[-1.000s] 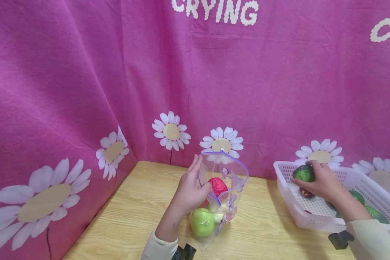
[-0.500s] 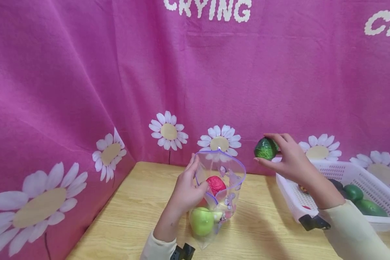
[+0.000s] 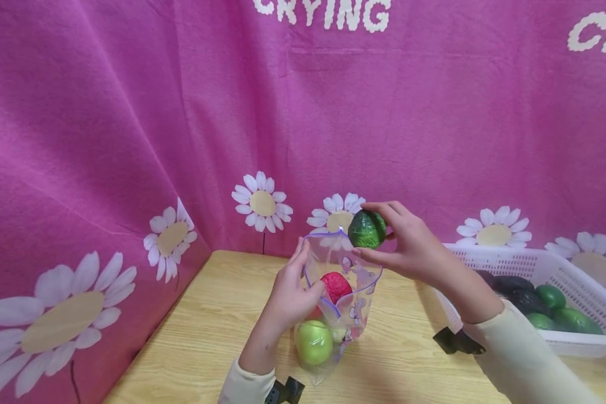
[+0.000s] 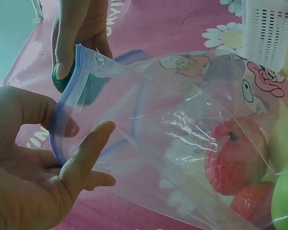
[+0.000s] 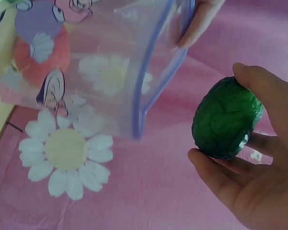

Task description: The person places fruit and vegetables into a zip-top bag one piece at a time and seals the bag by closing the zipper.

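Observation:
A clear zip bag (image 3: 362, 306) with a purple rim and cartoon prints stands on the table, its mouth spread wide. My left hand (image 3: 294, 292) holds the near left part of that rim between thumb and fingers. Inside the bag are a green apple (image 3: 313, 343), a wrinkled red fruit (image 4: 236, 160) and other partly hidden pieces. My right hand (image 3: 411, 244) grips a small green cabbage (image 5: 225, 119) by its sides, thumb below and fingers above in the head view. The cabbage is just above the bag's right side, outside the mouth in the right wrist view.
To the right stands a white perforated basket (image 3: 581, 339) with several green and dark pieces, among them a smooth green one (image 3: 578, 321). My right forearm crosses its left side. A pink daisy-print cloth (image 3: 409, 140) hangs behind the wooden table (image 3: 192, 342).
My right hand has lifted the cabbage out of the basket and carried it left to the bag's mouth. My left hand has kept its hold on the rim.

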Tool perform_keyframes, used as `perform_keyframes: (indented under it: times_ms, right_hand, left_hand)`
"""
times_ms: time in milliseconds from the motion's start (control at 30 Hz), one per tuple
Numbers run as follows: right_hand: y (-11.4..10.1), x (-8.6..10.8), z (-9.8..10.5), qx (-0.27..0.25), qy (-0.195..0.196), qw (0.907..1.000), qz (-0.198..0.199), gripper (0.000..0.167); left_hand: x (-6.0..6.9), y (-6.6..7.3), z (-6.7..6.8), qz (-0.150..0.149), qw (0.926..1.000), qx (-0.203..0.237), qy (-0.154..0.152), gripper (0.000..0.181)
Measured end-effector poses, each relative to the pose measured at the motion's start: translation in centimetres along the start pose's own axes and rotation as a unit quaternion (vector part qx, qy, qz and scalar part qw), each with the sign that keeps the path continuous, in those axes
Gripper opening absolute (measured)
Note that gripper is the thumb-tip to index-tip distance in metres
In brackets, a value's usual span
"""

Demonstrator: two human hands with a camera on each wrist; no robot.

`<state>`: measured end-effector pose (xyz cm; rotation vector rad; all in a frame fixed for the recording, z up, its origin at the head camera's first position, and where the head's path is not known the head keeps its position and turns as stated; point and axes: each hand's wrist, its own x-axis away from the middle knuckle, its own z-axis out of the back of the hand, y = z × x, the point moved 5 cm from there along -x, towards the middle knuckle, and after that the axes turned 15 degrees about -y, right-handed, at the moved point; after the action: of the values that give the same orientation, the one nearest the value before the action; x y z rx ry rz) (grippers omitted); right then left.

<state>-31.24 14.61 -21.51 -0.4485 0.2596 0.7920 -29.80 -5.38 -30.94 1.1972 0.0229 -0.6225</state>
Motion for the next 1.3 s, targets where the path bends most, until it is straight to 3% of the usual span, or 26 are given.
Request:
perform_keyframes:
  times_ms: [367,567,867,1300]
  right_hand:
    - [-0.2,-0.7,-3.9,0.025,-0.081,0.9963,0.016,0.064]
    - [0.5,-1.0,-5.5,0.001,-0.124,0.9922,0.006,0.063]
    - [1.0,-0.6,-5.7,0.043,-0.136,0.9897,0.0,0.055]
    - [1.3,-0.2,-5.7,0.017,-0.166,0.9856,0.025,0.053]
  left_hand:
    - [-0.1,0.0,-0.1,0.0,0.9996,0.029,-0.002,0.079]
    - [-0.1,0.0,-0.1,-0.005,0.9996,0.028,0.0,0.078]
    - [-0.2,-0.1,0.3,-0.005,0.9994,0.033,0.008,0.079]
    - [-0.2,-0.1,0.4,-0.019,0.9991,0.034,0.013,0.079]
